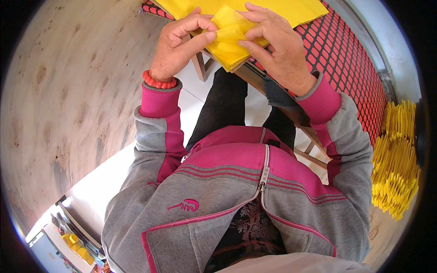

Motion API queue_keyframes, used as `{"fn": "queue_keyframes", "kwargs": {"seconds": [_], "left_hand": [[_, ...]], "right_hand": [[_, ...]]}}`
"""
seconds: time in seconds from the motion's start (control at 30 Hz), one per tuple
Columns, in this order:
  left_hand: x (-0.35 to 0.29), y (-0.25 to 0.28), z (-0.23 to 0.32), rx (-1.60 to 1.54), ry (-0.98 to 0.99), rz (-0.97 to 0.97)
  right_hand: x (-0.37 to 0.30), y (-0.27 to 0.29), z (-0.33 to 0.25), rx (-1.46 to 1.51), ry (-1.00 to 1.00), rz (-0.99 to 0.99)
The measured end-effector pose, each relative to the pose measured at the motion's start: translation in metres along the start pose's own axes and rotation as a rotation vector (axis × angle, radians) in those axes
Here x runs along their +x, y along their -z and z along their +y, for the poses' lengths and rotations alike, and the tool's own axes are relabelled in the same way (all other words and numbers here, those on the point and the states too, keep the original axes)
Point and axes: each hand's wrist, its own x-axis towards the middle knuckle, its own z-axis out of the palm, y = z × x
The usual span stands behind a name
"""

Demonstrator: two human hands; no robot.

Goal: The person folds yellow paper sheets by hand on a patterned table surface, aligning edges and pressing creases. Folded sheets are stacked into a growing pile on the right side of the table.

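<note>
My left hand (184, 42) comes in from the left, a red beaded bracelet (158, 81) at its wrist. Its thumb and fingers pinch a thin, slightly see-through yellow fabric-like sheet (230, 34). On the opposite side my right hand (278, 48) grips the same sheet between thumb and fingers. The sheet is folded over itself, and its raised part stands up between both hands. Below it lie more yellow layers (230, 58), their corner jutting past the table edge. Behind the hands a larger yellow sheet or stack (291, 10) covers part of the table. My fingers hide some of the folds.
A red-and-black patterned cover (343, 59) lies over the table to the right. Further right hangs or stands a thick bundle of folded yellow pieces (396, 164). A wood-grained board surface (68, 104) fills the left. At lower left are yellow items on a shelf (77, 248).
</note>
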Motion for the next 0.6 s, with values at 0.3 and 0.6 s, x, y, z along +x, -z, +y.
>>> {"fn": "queue_keyframes", "kwargs": {"seconds": [0.3, 0.6], "left_hand": [[-0.0011, 0.0020, -0.0044, 0.014, -0.011, -0.005], [0.0013, -0.0013, 0.0045, 0.009, -0.029, -0.005]], "right_hand": [[0.0006, 0.0001, -0.0003, -0.013, 0.010, 0.058], [0.0022, 0.0058, -0.0045, -0.078, 0.105, 0.072]]}}
